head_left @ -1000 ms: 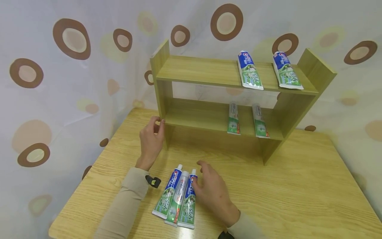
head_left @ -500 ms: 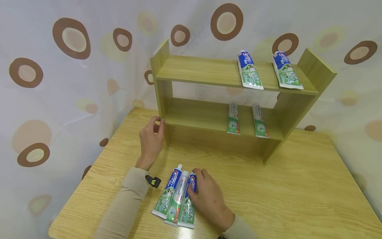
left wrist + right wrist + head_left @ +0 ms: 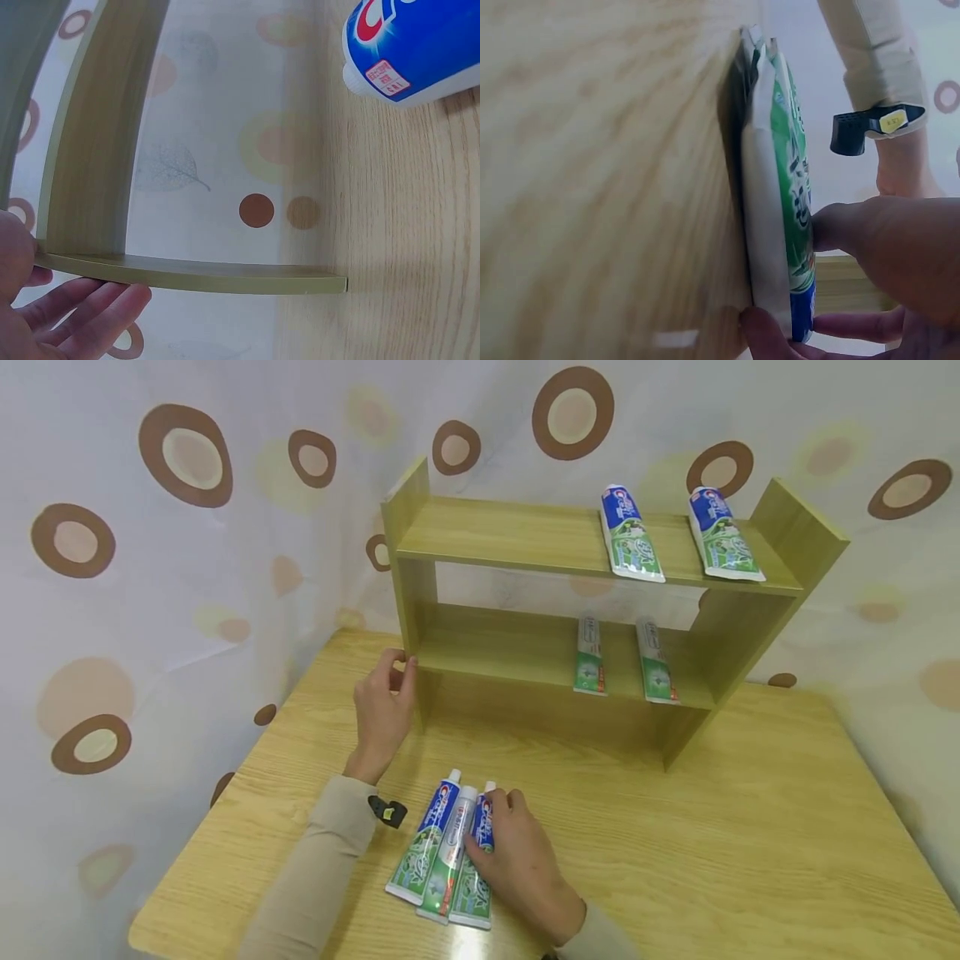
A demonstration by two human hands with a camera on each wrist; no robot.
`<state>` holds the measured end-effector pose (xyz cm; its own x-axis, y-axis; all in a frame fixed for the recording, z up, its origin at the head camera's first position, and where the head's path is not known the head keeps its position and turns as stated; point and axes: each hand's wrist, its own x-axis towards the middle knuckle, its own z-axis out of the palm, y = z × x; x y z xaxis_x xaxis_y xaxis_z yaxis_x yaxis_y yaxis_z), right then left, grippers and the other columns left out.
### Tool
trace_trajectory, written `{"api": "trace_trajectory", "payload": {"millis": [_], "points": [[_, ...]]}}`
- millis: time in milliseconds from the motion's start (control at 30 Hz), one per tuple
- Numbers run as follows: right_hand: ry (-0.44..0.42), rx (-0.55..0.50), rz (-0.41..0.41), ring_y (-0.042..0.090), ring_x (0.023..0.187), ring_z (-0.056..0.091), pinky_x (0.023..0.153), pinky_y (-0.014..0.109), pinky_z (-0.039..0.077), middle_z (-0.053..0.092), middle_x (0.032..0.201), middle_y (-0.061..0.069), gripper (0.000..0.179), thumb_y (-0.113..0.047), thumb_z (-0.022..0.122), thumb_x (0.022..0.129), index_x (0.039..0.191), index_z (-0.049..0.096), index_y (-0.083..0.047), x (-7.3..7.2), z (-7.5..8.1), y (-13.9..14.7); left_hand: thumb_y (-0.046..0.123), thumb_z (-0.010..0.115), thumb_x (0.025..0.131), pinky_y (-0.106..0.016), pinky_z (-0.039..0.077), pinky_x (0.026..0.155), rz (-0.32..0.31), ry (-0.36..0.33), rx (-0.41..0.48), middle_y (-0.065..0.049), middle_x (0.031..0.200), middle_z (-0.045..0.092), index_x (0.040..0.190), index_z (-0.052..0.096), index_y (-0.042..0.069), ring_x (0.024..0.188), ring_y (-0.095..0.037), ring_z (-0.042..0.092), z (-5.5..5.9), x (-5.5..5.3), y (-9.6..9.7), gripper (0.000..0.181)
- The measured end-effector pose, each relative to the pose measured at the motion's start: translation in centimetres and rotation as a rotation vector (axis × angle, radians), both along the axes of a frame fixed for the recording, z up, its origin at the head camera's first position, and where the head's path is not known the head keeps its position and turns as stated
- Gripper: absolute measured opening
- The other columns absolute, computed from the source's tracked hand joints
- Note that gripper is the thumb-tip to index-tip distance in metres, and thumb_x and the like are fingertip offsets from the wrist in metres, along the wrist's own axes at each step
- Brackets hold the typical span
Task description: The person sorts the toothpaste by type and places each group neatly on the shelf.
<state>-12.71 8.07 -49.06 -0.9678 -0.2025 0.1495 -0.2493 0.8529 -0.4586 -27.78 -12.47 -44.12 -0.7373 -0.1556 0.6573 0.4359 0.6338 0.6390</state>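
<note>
My left hand [image 3: 382, 710] grips the left side panel of the small wooden shelf [image 3: 495, 533]; in the left wrist view its thumb and fingers lie on either side of the panel [image 3: 225, 276]. On the table, three toothpaste tubes lie close together: a blue-and-green one [image 3: 423, 852], a silver-and-green one [image 3: 448, 860], and another blue-and-green one [image 3: 471, 897] at the right. Over that right tube, my right hand [image 3: 521, 860] holds it with the thumb on its face and fingers at its far edge. The right wrist view shows this tube [image 3: 780, 172] flat against the tabletop, fingers around its blue end.
Two blue-and-green tubes [image 3: 632, 533] [image 3: 723, 533] lie on the upper shelf, toward the right. Two silver-and-green tubes [image 3: 589, 656] [image 3: 656, 662] lie on the lower shelf board. The wooden table [image 3: 787, 827] stands before a patterned curtain [image 3: 225, 552].
My right hand has moved left and down from beside the right tube onto it, and its fingers have closed around it. The left hand stays on the shelf panel.
</note>
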Motion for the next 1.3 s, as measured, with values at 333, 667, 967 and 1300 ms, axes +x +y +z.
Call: {"api": "trace_trajectory", "payload": {"millis": [333, 667, 967, 1300], "points": [[-0.084, -0.116, 0.018, 0.017, 0.079, 0.062, 0.065, 0.030, 0.057, 0.066, 0.107, 0.014, 0.056, -0.019, 0.085, 0.087, 0.133, 0.056, -0.005, -0.34, -0.37, 0.45, 0.020, 0.064, 0.112, -0.034, 0.051, 0.062, -0.007, -0.028, 0.001, -0.020, 0.079, 0.075, 0.114, 0.069, 0.000, 0.070, -0.036, 0.072, 0.24, 0.13, 0.22, 0.021], [-0.060, -0.054, 0.027, 0.018, 0.075, 0.061, 0.062, 0.029, 0.056, 0.064, 0.107, 0.015, 0.062, -0.019, 0.088, 0.086, 0.136, 0.055, -0.004, -0.28, -0.46, 0.12, 0.020, 0.064, 0.111, -0.034, 0.051, 0.063, 0.002, -0.032, 0.009, -0.018, 0.076, 0.074, 0.113, 0.069, 0.000, 0.069, -0.034, 0.071, 0.08, -0.08, 0.15, 0.020], [-0.094, -0.108, 0.014, 0.018, 0.078, 0.064, 0.062, 0.027, 0.056, 0.065, 0.109, 0.016, 0.062, -0.014, 0.090, 0.083, 0.134, 0.055, -0.007, -0.22, -0.28, 0.44, 0.019, 0.064, 0.112, -0.032, 0.050, 0.062, -0.002, -0.026, -0.003, -0.018, 0.076, 0.074, 0.115, 0.069, 0.000, 0.069, -0.033, 0.070, 0.04, -0.04, 0.20, 0.020], [-0.076, -0.158, 0.001, 0.023, 0.085, 0.071, 0.065, 0.026, 0.062, 0.068, 0.112, 0.017, 0.059, -0.008, 0.085, 0.087, 0.138, 0.056, -0.005, -0.01, -0.21, 0.59, 0.019, 0.065, 0.111, -0.033, 0.052, 0.062, -0.002, -0.023, -0.001, -0.018, 0.077, 0.074, 0.115, 0.070, 0.000, 0.069, -0.033, 0.071, 0.14, 0.05, 0.22, 0.020]]}}
